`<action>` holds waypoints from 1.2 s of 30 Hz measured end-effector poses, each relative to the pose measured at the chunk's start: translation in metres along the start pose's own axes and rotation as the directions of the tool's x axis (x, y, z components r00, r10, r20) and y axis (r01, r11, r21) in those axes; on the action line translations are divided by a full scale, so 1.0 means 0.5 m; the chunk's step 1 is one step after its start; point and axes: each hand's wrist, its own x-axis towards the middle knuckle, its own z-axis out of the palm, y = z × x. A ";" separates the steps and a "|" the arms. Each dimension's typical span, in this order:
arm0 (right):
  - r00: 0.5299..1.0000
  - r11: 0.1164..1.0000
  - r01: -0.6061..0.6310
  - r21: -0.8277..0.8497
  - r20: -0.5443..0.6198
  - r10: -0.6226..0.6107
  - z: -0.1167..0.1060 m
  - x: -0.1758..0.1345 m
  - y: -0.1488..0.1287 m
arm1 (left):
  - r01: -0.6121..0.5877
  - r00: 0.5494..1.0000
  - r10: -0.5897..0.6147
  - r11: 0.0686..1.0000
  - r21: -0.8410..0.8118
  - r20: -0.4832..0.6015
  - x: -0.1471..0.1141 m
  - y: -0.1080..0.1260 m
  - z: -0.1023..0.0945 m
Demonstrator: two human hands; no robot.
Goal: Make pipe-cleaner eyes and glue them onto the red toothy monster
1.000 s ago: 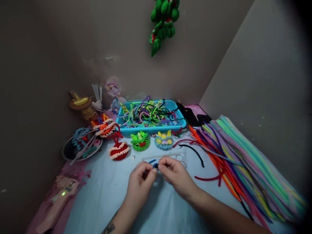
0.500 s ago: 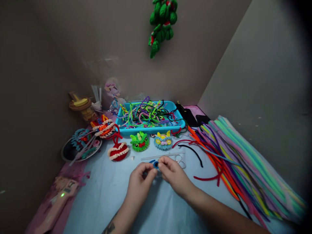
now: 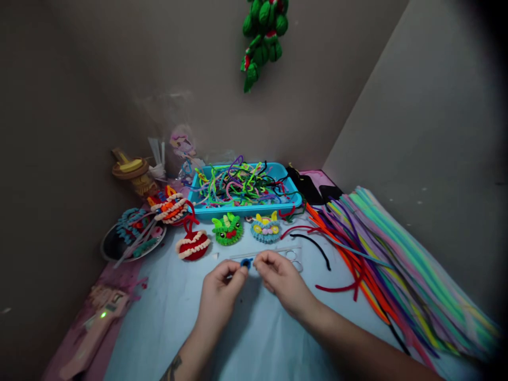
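Note:
Between thumb and forefinger, my left hand [image 3: 224, 286] pinches a small blue pipe cleaner coil [image 3: 245, 263] with a dark centre. My right hand [image 3: 280, 278] is closed just to its right, and a short blue end of the pipe cleaner reaches its fingertips. Both hands are above the light blue cloth. Silver scissors [image 3: 292, 259] lie partly hidden behind my right hand. Beyond the hands sit a green dragon-like head [image 3: 227, 229], a light blue and yellow head [image 3: 265, 228] and a red piece with cream trim [image 3: 193, 246], all of pipe cleaner.
A blue tray [image 3: 246, 210] of tangled pipe cleaner scraps stands at the back. Long colourful pipe cleaners [image 3: 397, 270] cover the right side. On the left are a metal bowl [image 3: 109, 253] and a pink glue gun [image 3: 95, 333] with a green light. Green pieces [image 3: 264, 42] hang above.
My left hand has moved slightly left with the blue coil. A small gap has opened between the coil and my right fingertips.

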 end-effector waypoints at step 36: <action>0.971 0.907 0.237 -0.349 0.063 -0.229 0.072 0.044 -0.068 | -0.329 0.941 0.333 0.943 0.056 -0.068 0.003 0.031 -0.042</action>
